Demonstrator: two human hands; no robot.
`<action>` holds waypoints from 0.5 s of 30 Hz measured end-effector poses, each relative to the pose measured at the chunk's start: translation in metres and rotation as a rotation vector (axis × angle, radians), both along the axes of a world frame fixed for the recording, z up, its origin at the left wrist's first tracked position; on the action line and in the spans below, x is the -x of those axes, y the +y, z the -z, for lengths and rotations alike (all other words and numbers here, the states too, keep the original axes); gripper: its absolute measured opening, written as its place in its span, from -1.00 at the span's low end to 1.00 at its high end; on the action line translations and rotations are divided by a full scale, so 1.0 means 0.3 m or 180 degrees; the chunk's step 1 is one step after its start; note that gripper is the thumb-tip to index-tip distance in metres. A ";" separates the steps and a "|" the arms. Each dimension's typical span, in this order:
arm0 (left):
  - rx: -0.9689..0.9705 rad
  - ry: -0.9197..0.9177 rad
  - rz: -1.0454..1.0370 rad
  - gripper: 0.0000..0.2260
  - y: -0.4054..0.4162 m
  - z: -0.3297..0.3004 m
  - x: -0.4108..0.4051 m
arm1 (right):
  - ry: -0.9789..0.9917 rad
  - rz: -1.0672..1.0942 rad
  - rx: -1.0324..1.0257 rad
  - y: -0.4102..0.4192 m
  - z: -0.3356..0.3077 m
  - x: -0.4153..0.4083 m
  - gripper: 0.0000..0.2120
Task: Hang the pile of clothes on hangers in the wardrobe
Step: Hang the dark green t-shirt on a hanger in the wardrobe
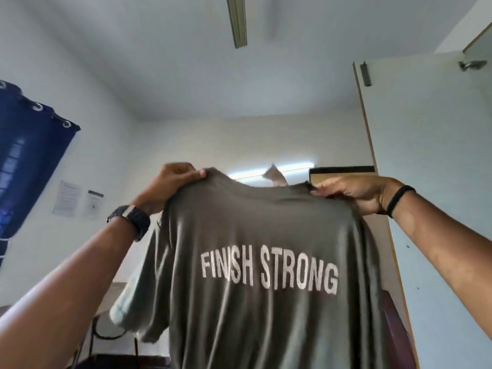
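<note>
A grey-green T-shirt [266,262] printed FINISH STRONG hangs across the centre of the frame, held up by its shoulders. The left hand [170,182] pinches the left shoulder seam; the right hand [351,193] grips the right shoulder. A wardrobe door [431,182] stands open at right.

I've got the olive cotton t-shirt [266,249] up between my left hand [170,185] and right hand [354,193]; blue eyelet curtain [29,155] far left, pale wardrobe door [431,155] right.

Left hand [170,182] and right hand [354,194] each grip the grey T-shirt [266,262] shoulders; a hanger seems hidden inside.
</note>
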State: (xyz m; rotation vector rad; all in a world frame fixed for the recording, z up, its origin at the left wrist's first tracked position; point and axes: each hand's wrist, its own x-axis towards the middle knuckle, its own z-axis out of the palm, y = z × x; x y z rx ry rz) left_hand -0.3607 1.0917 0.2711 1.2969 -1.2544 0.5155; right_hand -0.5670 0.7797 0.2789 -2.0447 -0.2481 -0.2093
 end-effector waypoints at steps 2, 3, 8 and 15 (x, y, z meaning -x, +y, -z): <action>0.0146 0.0070 0.0432 -0.73 0.047 -0.077 0.039 | -0.0273 -0.0210 -0.0353 0.048 -0.035 0.004 -0.46; 0.0120 0.0115 0.0561 -0.72 0.063 -0.102 0.046 | -0.0365 -0.0229 -0.0465 0.069 -0.048 0.004 -0.58; -0.1192 0.0543 0.0265 -0.52 0.083 -0.012 -0.053 | -0.0172 -0.0025 -0.0253 0.123 0.041 -0.104 -0.65; -0.3574 0.1499 -0.0501 -0.71 -0.056 0.750 -0.373 | 0.1348 0.0114 -0.0164 0.078 0.737 -0.491 -0.88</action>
